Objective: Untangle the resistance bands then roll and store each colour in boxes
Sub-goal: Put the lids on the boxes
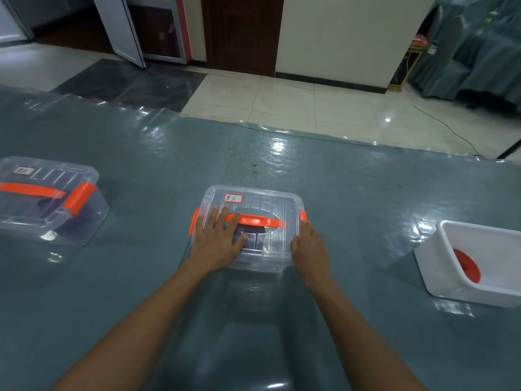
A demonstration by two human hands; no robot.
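Two clear orange-handled plastic boxes; on the central box the left hand lies flat, and the right hand clasps its side.

Our left hand lies flat, fingers straight, on the lid of the clear middle box. Our right hand clasps its right side by the orange clip. Something dark shows through the lid. On the counter, a second clear box sits far left, and a white tub holding a red roll sits far right.
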